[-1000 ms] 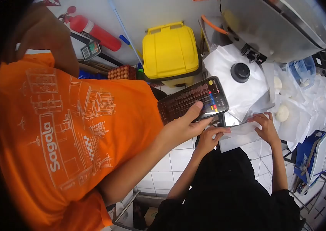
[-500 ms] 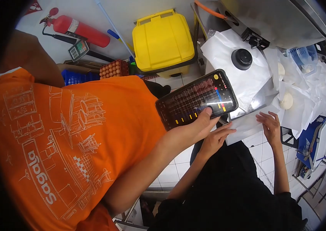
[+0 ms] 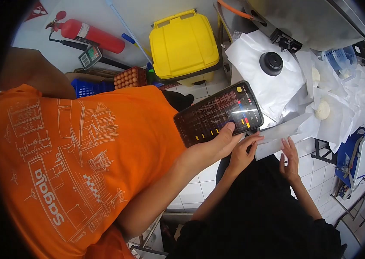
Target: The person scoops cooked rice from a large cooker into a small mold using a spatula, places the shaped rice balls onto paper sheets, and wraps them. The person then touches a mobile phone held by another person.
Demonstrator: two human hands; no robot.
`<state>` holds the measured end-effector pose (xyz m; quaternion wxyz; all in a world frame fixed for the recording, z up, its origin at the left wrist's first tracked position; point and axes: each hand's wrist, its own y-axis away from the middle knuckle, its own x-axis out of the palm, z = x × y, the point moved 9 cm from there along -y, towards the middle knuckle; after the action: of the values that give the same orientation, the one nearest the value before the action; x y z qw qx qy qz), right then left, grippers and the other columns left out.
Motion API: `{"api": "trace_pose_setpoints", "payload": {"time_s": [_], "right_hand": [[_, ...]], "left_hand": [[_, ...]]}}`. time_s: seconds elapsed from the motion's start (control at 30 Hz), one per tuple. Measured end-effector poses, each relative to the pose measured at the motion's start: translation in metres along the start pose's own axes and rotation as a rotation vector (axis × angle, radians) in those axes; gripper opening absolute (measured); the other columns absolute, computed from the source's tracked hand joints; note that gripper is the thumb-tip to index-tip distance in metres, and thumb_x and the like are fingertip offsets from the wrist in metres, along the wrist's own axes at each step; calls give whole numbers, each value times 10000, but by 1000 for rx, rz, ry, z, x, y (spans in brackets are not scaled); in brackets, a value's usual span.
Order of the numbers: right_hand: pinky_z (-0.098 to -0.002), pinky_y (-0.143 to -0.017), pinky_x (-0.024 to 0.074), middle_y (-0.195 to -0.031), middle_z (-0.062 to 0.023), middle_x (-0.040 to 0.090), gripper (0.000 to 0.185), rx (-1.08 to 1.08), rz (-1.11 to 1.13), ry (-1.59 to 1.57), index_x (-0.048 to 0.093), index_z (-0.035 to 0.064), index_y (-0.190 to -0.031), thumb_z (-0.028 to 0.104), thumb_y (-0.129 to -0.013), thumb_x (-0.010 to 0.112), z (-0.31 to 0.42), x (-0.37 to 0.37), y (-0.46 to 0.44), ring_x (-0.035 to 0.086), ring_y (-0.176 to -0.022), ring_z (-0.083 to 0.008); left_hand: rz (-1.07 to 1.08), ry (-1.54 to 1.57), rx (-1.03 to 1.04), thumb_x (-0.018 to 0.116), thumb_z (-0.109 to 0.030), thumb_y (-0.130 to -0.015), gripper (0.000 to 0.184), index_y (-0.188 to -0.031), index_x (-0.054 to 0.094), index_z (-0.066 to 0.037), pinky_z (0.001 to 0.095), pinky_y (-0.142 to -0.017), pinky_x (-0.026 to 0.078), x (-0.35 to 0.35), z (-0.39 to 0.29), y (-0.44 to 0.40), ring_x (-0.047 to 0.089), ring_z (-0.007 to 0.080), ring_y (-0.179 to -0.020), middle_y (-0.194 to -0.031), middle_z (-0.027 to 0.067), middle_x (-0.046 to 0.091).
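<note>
My left hand (image 3: 242, 156) is at the near left corner of a sheet of white paper (image 3: 279, 140), its fingers stretched out and its fingertips at the paper's edge. Part of that hand is behind another person's hand. To the right, my right hand (image 3: 290, 160) is raised just below the same sheet, fingers apart and holding nothing. A black round lidded object (image 3: 271, 64) rests on a stack of white paper (image 3: 251, 52) beyond my hands. Pale dough rounds (image 3: 322, 110) lie on paper sheets to the right.
A person in an orange shirt (image 3: 91, 159) stands close at left, holding a phone (image 3: 219, 114) over my left hand. Behind are a yellow bin (image 3: 184, 45), a fire extinguisher (image 3: 91, 35) and an egg tray (image 3: 127, 78). A blue basket (image 3: 339, 58) sits among papers.
My right hand has moved left and down, closer to my left hand. My left hand has shifted slightly, its fingers a little more bent. The phone stays nearly in place.
</note>
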<state>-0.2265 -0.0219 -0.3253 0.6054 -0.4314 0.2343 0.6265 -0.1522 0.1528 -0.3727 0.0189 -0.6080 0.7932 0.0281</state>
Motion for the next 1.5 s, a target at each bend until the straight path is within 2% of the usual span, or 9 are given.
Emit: {"api": "trace_pose_setpoints", "payload": {"time_s": [0.1, 0.13, 0.43, 0.53, 0.73, 0.97, 1.03, 1.13, 1.5], "right_hand": [[-597, -1116, 267, -1441, -229, 443, 430, 41, 190, 28, 484, 40, -1233, -66, -826, 574, -7, 22, 8, 344, -1377, -464], [-607, -1144, 196, -1505, -208, 362, 442, 50, 234, -2, 470, 54, -1263, -16, -841, 580, -13, 27, 13, 254, -1425, -445], [-613, -1150, 167, -1499, -234, 353, 535, 21, 231, 26, 395, 82, -1361, 28, -865, 588, -16, 30, 4, 252, -1415, -480], [-592, -1146, 205, -1487, -242, 363, 489, 19, 150, -55, 462, 44, -1319, 47, -855, 615, -21, 25, 5, 263, -1412, -471], [-552, -1113, 288, -1459, -307, 363, 512, 169, -230, -70, 379, 73, -1315, -79, -860, 556, -22, -1, -12, 352, -1371, -467], [-498, -1103, 324, -1422, -262, 440, 541, 94, -258, 42, 368, 74, -1328, -134, -858, 536, -5, -21, -46, 427, -1337, -406], [-432, -1079, 373, -1307, -229, 560, 500, 213, -229, 118, 367, 33, -1328, -110, -889, 557, -2, -27, -56, 513, -1280, -320], [-351, -988, 457, -1065, -181, 689, 431, 286, -310, -11, 405, -1, -1303, -73, -916, 580, -17, -34, -55, 662, -1029, -220], [-304, -891, 518, -988, -139, 693, 472, 593, -467, -578, 458, 9, -1302, -66, -876, 646, -34, -42, -55, 663, -938, -177]], "left_hand": [[-8, -7, 8, 590, 32, -891, 231, -1092, 680, -39, 327, -890, 522, 0, -2, -1, 645, 266, -1115, -1166, 146, 676], [-13, -10, 14, 594, 40, -891, 235, -1091, 686, -40, 313, -880, 529, 0, -4, -1, 645, 251, -1120, -1162, 146, 680], [-6, -34, 26, 616, 48, -869, 253, -1084, 700, -56, 327, -909, 520, 2, -5, 5, 638, 270, -1134, -1166, 152, 674], [1, -48, 27, 620, 45, -863, 269, -1088, 705, -75, 330, -916, 516, 3, -5, 7, 639, 275, -1129, -1191, 150, 664], [21, -62, 10, 623, -4, -880, 268, -1111, 698, -115, 352, -926, 500, 6, -2, 11, 635, 283, -1116, -1188, 142, 661], [38, -34, -24, 615, 52, -853, 316, -1112, 712, -101, 319, -903, 513, 5, 1, 11, 642, 274, -1120, -1242, 140, 642], [31, -67, -18, 614, 55, -851, 313, -1105, 714, -98, 317, -904, 512, 4, 1, 12, 643, 276, -1117, -1242, 143, 641], [23, -91, -15, 615, 55, -848, 308, -1095, 716, -98, 316, -909, 510, 0, -7, 8, 643, 277, -1116, -1241, 144, 641], [36, -94, -27, 625, 45, -849, 300, -1094, 718, -102, 317, -896, 513, -1, 1, 11, 645, 273, -1110, -1236, 138, 646]]}}
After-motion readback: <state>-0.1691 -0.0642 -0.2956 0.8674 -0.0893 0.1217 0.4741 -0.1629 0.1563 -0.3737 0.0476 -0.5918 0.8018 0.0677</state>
